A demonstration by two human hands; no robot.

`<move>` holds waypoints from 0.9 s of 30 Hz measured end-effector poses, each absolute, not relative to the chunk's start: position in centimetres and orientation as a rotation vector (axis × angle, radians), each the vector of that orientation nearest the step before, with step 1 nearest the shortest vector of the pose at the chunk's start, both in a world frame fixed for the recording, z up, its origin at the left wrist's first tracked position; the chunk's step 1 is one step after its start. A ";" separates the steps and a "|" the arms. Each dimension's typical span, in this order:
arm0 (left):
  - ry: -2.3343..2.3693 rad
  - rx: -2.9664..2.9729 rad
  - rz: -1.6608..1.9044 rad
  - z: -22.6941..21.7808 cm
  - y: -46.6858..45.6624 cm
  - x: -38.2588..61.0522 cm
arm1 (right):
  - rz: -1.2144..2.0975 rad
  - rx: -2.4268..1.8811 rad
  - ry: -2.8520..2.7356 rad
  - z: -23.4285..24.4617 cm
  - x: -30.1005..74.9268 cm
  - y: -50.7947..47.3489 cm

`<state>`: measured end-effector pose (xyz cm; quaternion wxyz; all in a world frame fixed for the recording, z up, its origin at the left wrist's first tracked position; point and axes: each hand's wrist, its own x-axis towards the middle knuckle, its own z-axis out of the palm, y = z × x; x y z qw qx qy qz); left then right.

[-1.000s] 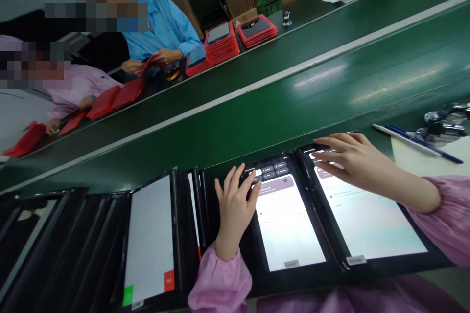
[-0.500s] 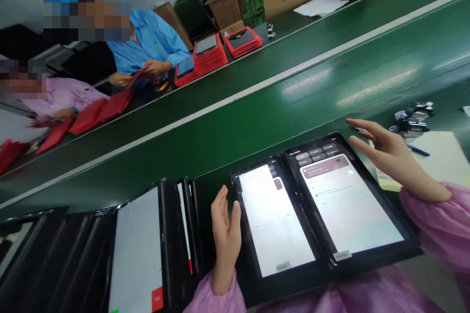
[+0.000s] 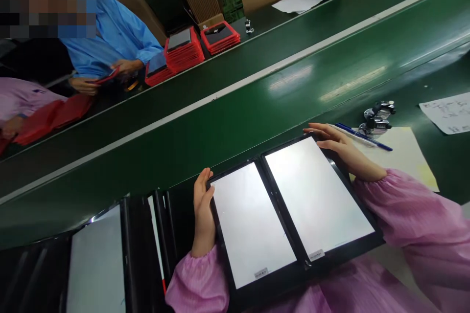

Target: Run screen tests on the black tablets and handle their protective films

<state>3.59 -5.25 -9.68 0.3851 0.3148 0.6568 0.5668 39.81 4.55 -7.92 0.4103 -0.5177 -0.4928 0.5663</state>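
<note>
Two black-framed tablets with blank white lit screens lie side by side in front of me, close together and slightly slanted. My left hand [image 3: 203,212] is at the upper left edge of the left tablet [image 3: 253,225], thumb on the rim and fingers along the side. At the upper right corner of the right tablet [image 3: 319,195], my right hand [image 3: 341,151] has its thumb on the edge and its fingers around the corner. Small grey labels sit at the lower edge of both screens. Part of the fingers is hidden behind the frames.
More tablets [image 3: 97,259] stand in a row at the left. Pens [image 3: 363,137], a metal clamp-like item [image 3: 376,117] and yellowish paper [image 3: 407,156] lie at the right. Beyond the green conveyor belt [image 3: 242,112], a co-worker in blue [image 3: 121,34] handles a red-edged item near red stacks [image 3: 183,51].
Both screens went from showing menus and panels to plain white. My hands closed in from beside the tablets onto their outer edges. The view has shifted right.
</note>
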 end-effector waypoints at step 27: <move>1.610 0.899 1.400 -8.3 -6.2 3.3 | 1.444 -1.421 -1.214 -6.4 40.5 3.3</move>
